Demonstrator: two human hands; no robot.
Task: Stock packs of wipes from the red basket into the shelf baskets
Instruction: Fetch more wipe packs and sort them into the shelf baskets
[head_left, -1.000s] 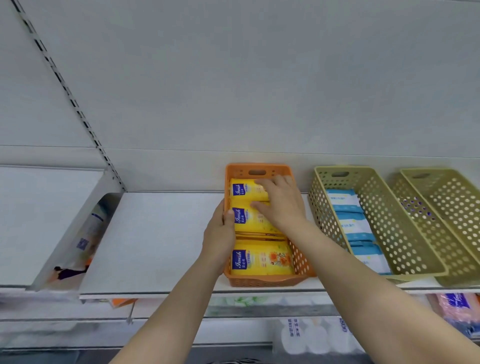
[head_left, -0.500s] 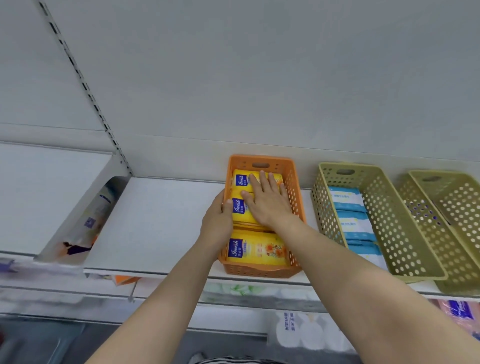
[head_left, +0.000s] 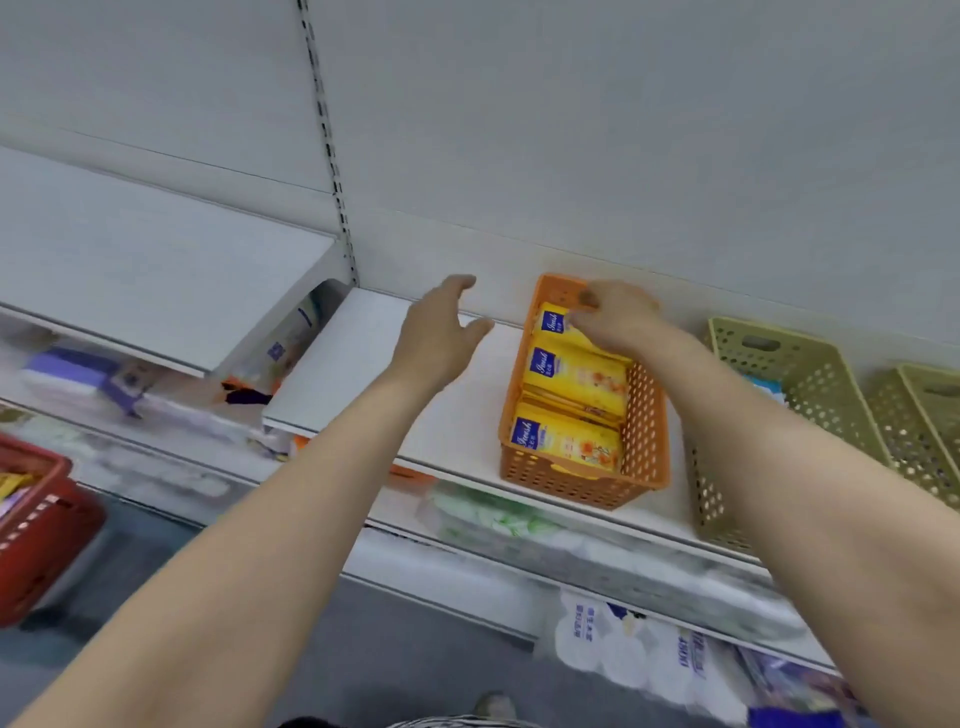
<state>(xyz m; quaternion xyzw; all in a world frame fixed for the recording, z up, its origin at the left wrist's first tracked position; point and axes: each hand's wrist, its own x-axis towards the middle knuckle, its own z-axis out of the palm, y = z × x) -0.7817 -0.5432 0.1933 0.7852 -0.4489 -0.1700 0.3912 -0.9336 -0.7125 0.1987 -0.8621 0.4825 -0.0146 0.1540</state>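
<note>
An orange shelf basket (head_left: 566, 483) stands on the white shelf (head_left: 358, 374) and holds three yellow packs of wipes (head_left: 571, 376) in a row. My right hand (head_left: 618, 317) lies over the rearmost pack at the basket's far end with its fingers bent; no grip on the pack shows. Spread and holding nothing, my left hand (head_left: 441, 332) hovers over the bare shelf to the left of the basket. The red basket (head_left: 36, 514) sits low at the left edge, blurred, with some packs inside.
Right of the orange basket stand two olive shelf baskets (head_left: 810, 374) (head_left: 930, 410), the nearer one with a blue pack (head_left: 763, 387) showing. Lower shelves hold blurred white and purple packaged goods (head_left: 623, 649). A slotted upright (head_left: 332, 156) divides the back panel.
My left hand has let go of the orange basket's left wall and lifted away to the left. My right hand has slid to the basket's far end. The view has swung left, showing the red basket.
</note>
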